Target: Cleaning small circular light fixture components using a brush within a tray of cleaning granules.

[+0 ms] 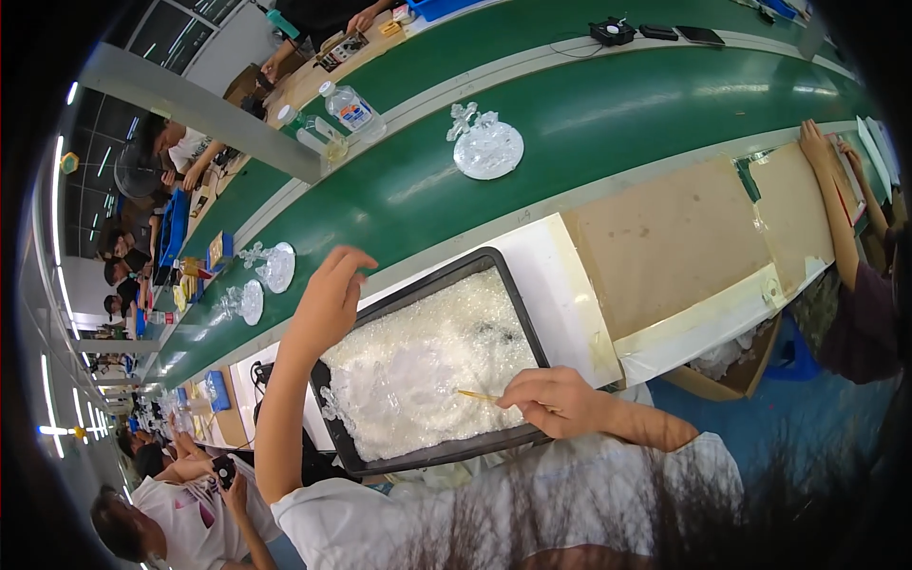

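My right hand (556,403) pinches a thin yellowish stick (478,394), its tip pointing left over white glittery granules (446,332). The granules fill a black rectangular tray (520,309) in front of me. A clear, shiny piece (380,388) appears to lie partly buried in them at the left; its outline is hard to make out. My left hand (332,294) is raised by the tray's far left corner, fingers loosely bent and apart, nothing visible in it.
Beyond the tray runs a green conveyor belt (608,123) carrying a clear figurine on a round white base (488,149) and two similar ones (276,267) to the left. Brown cardboard (674,247) covers the table at the right. Co-workers sit along both sides; a co-worker's hand (814,142) is far right.
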Demonstrator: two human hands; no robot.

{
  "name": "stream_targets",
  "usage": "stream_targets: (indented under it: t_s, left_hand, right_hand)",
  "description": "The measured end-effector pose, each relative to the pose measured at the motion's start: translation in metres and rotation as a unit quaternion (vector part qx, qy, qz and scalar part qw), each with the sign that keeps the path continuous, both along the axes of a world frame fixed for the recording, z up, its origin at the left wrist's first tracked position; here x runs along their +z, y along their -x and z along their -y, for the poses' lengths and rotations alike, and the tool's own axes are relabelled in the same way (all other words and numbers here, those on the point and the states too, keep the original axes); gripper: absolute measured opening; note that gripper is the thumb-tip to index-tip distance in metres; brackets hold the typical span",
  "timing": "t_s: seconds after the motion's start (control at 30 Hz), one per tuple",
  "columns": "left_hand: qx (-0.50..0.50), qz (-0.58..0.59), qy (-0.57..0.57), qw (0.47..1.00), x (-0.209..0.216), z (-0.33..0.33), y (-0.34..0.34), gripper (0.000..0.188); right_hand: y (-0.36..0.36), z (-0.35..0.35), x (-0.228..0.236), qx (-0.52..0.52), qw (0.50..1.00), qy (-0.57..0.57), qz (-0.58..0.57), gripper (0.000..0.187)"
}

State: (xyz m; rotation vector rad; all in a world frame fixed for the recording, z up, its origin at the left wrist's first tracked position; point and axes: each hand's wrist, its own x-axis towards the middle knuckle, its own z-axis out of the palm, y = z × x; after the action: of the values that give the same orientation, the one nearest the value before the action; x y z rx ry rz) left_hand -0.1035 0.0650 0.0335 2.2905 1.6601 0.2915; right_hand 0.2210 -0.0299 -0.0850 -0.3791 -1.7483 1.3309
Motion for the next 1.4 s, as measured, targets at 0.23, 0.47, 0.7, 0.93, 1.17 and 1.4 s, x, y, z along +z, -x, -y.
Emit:
stream_targets:
  t_s: [0.23,0.47,0.7,0.93,1.17,1.4]
  left_hand:
    - [-0.027,-0.232,-0.077,0.969,-0.01,0.032,0.02,0.026]
    - [-0.012,-0.149,-0.07,0.986,0.003,0.052,0.005,0.023]
    - [-0.023,0.016,-0.075,0.997,0.005,0.103,0.008,0.009]
    - [0.015,0.018,-0.086,0.996,-0.001,0.124,0.011,0.008]
    - [0.005,0.043,-0.034,0.998,0.003,0.134,0.031,0.015]
    - [0.053,0.01,-0.062,0.997,0.007,0.127,0.04,0.012]
  right_hand:
    - [0.004,0.001,0.0,-0.047,0.999,-0.008,-0.006,0.034]
    - [-0.024,-0.033,0.023,-0.258,0.958,-0.128,0.007,0.021]
    - [-0.012,-0.173,0.048,-0.321,0.902,-0.204,0.204,0.019]
    - [0.025,-0.282,0.037,-0.267,0.893,-0.217,0.292,0.012]
    - [0.036,-0.291,0.039,-0.289,0.885,-0.212,0.298,0.008]
    - [0.018,-0.293,0.031,-0.322,0.857,-0.249,0.315,0.006]
